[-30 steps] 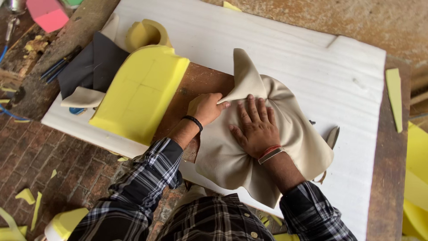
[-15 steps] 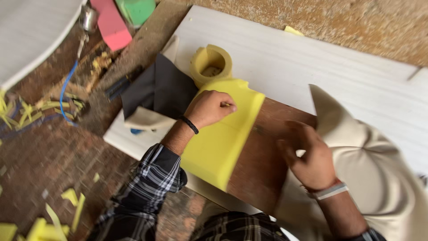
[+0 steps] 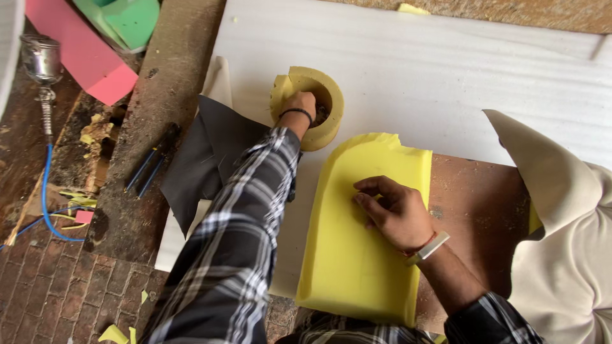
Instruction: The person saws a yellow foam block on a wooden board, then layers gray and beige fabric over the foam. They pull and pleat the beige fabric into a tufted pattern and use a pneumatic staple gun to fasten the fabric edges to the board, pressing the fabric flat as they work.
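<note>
Since the earlier frame, the left hand (image 3: pixel 301 105) has been moved off the yellow foam pad (image 3: pixel 363 223) and is now being dipped into the hollow of the yellow foam ring (image 3: pixel 308 105); its fingers are hidden inside, so whether they are closed on anything cannot be told. The right hand (image 3: pixel 394 210) has been shifted from the beige cover (image 3: pixel 561 236) onto the pad and is being pressed there, fingers curled loosely, nothing clamped.

Count: one foam ring, one foam pad, one beige cover, one dark fabric sheet (image 3: pixel 207 159), one white foam sheet (image 3: pixel 446 70), one pink block (image 3: pixel 80 54), one green block (image 3: pixel 124 19), one metal spray gun (image 3: pixel 41 64) with a blue hose (image 3: pixel 46 191).

The ring is lying on the white sheet, just far of the pad's rounded far edge, with the dark fabric at its left. The pad's right edge is running along a bare brown board (image 3: pixel 475 210); the cover is lying further right. Open white sheet is being left far and right of the ring.
</note>
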